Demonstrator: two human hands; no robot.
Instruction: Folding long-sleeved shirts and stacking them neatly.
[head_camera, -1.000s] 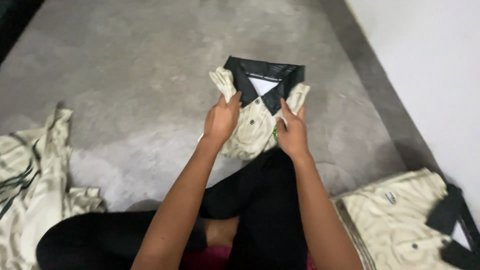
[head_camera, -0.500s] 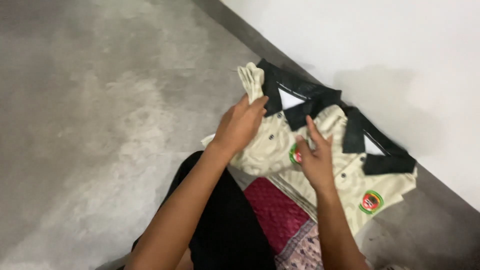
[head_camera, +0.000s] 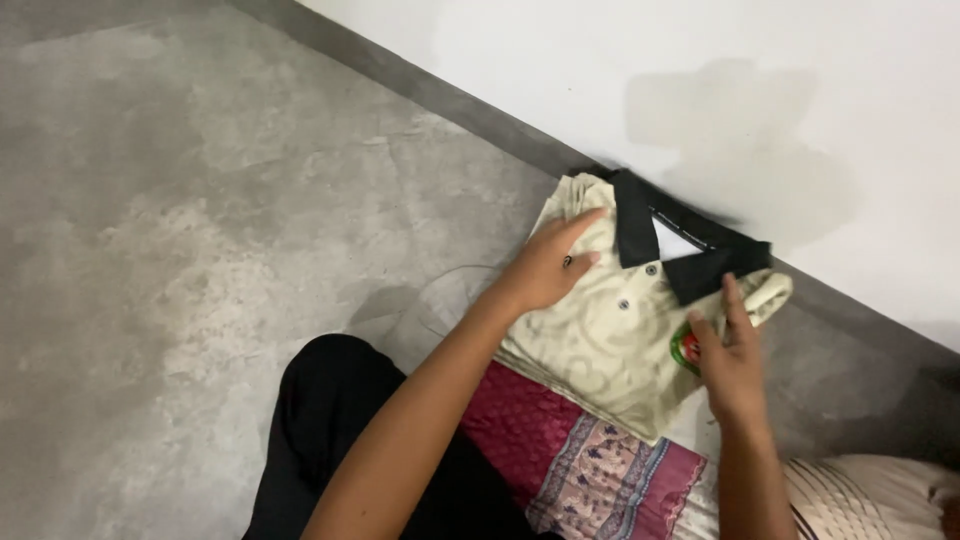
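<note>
your knee sits on a maroon patterned cloth (head_camera: 570, 450) on the concrete floor (head_camera: 200, 250). your left hand (head_camera: 548, 266) and right hand (head_camera: 733, 360) lie flat, fingers together, on the folded cream shirt (head_camera: 610, 340). the shirt's black collar (head_camera: 680, 250) lies at the floor's far edge by the white wall (head_camera: 700, 80).

Two labels show, and no packages, signs or screens. A round badge (head_camera: 685, 348), red with a green rim, sits on the chest of the folded shirt (head_camera: 610, 345), partly hidden under the right hand (head_camera: 735, 365). A white neck label (head_camera: 678, 243), roughly triangular, shows inside the black collar (head_camera: 690, 262), near the wall.
</note>
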